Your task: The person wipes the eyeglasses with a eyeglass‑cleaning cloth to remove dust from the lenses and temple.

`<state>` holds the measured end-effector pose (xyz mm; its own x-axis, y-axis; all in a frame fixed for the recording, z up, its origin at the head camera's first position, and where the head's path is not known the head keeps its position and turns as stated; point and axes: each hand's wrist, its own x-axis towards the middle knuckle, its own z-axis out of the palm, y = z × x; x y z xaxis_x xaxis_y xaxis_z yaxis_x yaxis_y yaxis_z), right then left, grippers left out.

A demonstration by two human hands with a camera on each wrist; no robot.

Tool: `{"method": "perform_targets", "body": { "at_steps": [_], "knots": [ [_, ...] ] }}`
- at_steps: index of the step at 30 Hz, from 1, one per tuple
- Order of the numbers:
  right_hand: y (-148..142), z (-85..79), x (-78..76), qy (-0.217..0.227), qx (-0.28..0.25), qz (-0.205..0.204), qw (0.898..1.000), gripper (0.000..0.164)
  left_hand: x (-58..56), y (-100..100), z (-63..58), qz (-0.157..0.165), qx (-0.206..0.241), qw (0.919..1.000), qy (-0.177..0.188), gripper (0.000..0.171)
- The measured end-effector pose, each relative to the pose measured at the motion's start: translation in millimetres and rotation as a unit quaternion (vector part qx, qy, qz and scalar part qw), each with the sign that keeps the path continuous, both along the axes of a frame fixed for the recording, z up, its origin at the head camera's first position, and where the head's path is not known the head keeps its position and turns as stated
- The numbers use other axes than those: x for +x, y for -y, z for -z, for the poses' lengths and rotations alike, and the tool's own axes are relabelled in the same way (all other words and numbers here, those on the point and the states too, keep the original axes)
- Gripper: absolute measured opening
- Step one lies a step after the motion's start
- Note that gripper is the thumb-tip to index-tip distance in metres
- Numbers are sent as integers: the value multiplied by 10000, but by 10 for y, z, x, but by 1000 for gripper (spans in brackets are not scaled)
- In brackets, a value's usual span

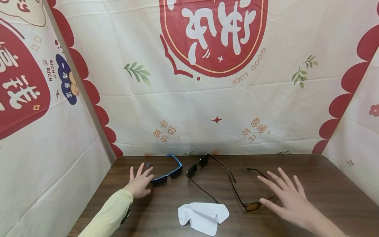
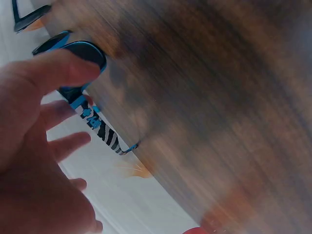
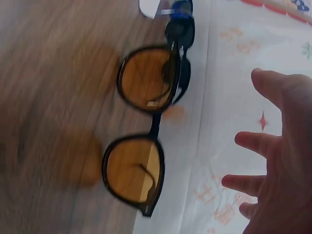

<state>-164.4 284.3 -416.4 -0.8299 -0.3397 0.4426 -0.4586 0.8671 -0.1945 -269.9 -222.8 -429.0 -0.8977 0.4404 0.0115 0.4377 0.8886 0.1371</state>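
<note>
My left hand [image 1: 139,185] reaches over the table's left side with its fingers spread, beside a pair of blue-framed sunglasses [image 1: 176,172]. In the left wrist view the thumb overlaps a dark lens and the fingers lie behind the patterned temple [image 2: 105,129]; whether they touch cannot be told. Over the right side, my right hand [image 1: 291,199] is spread above glasses with amber lenses [image 1: 252,206], partly covering them. The right wrist view shows those glasses [image 3: 155,127] apart from the fingers. Between the hands lie black sunglasses [image 1: 192,171], temples unfolded.
A crumpled white cloth [image 1: 204,217] lies at the table's front middle. The dark wood table [image 1: 165,210] ends at a printed white curtain [image 1: 189,115] behind, with more curtain on both sides.
</note>
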Motion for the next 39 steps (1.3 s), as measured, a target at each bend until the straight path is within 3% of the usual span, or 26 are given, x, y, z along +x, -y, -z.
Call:
{"method": "perform_targets", "body": {
  "at_steps": [5,13,14,20,21,26,30,34,39],
  "knots": [
    [127,-6,99,-165,32,-240,9996,64,-95,-34,35,251,-155,9995,-102,17],
    [313,0,121,-345,-59,-662,9972,56,-144,-21,61,625,-93,9979,-130,11],
    [350,-2,111,-443,-40,-734,9963,54,-179,23,127,805,-68,9964,-252,10],
    [643,-40,29,-710,72,-1354,9882,40,-79,16,64,1038,-107,9937,-398,11],
    [705,-50,11,-715,91,-1475,9864,37,-22,-31,-17,972,-145,9946,-330,12],
    [1066,-87,-108,-811,361,-2063,9744,21,45,-49,-57,1187,-382,9896,-720,21],
    [1375,-106,-219,-689,661,-2445,9649,14,94,-20,-70,1207,-207,9881,-929,22],
    [1627,-77,-329,-705,1170,-2555,9571,14,167,-8,-109,1086,87,9910,-784,22],
    [1833,-3,-462,-643,1915,-2458,9480,13,285,-27,-197,978,115,9938,-517,20]
  ]
}}
